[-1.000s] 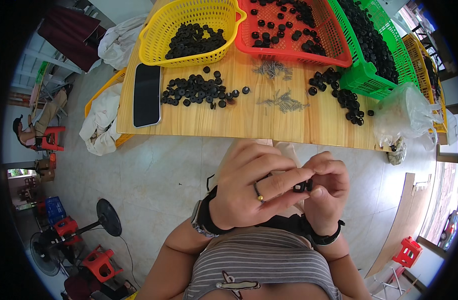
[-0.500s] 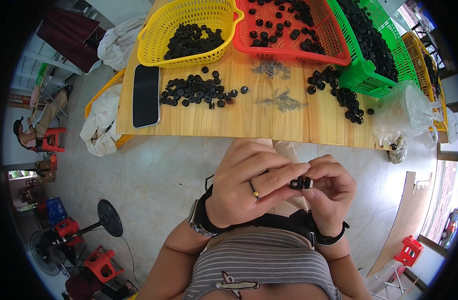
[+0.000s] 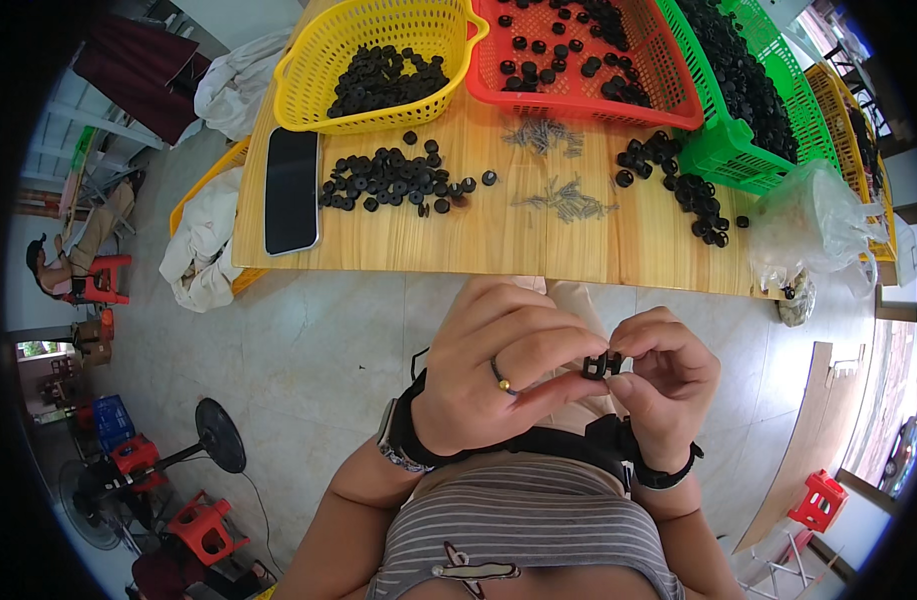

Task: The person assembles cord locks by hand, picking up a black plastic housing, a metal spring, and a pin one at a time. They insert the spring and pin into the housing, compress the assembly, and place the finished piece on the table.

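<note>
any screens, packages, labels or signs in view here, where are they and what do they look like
Phone: flat on the left end of the wooden table, below the yellow basket; a slim rounded rectangle with a dark, blank screen.
Clear plastic bag: at the table's right edge beside the green basket; crumpled, see-through, contents unclear.
No labels or signs can be made out.

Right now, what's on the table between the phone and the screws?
In the head view, a loose heap of small black round parts lies on the wooden table between the phone and the screws.
</note>
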Available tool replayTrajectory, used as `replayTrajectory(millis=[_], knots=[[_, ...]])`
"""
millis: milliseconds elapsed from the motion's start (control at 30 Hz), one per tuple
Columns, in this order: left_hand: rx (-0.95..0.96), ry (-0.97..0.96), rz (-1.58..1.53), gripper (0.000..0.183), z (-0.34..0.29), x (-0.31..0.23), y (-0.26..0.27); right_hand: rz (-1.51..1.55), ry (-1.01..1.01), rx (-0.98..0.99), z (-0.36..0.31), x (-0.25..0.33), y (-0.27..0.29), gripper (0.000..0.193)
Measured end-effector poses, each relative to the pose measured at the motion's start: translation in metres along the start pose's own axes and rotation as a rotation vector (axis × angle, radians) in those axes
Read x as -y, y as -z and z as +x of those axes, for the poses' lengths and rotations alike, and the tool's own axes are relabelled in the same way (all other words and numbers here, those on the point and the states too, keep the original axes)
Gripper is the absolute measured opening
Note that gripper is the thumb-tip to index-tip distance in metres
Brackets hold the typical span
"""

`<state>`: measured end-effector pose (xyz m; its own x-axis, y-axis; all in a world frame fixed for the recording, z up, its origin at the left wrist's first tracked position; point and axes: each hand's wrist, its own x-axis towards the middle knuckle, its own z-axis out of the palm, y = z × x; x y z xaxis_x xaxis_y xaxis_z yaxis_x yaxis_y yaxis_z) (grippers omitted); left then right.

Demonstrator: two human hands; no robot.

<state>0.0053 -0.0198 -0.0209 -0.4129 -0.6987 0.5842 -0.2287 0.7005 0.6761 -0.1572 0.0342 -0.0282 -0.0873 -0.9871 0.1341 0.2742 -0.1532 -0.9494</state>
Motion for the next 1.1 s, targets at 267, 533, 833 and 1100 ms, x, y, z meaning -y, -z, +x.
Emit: replayTrajectory(millis=[267, 533, 833, 1100], knots=[[-0.003, -0.001, -0.020, 0.035, -0.0011, 0.0016, -0.0016, 0.155, -0.138, 0.051, 0.0018, -0.0040, 0.0053, 0.023], [0.000, -0.010, -0.034, 0.037, -0.0009, 0.0019, -0.0016, 0.204, -0.125, 0.023, 0.0025, -0.0030, 0.0065, 0.021], [-0.005, -0.012, -0.046, 0.038, -0.0011, 0.0024, -0.0030, 0.180, -0.115, 0.011, 0.0020, -0.0031, 0.0031, 0.022], [-0.011, -0.004, -0.047, 0.037, -0.0005, 0.0024, -0.0025, 0.165, -0.102, 0.017, 0.0021, -0.0043, 0.0026, 0.023]])
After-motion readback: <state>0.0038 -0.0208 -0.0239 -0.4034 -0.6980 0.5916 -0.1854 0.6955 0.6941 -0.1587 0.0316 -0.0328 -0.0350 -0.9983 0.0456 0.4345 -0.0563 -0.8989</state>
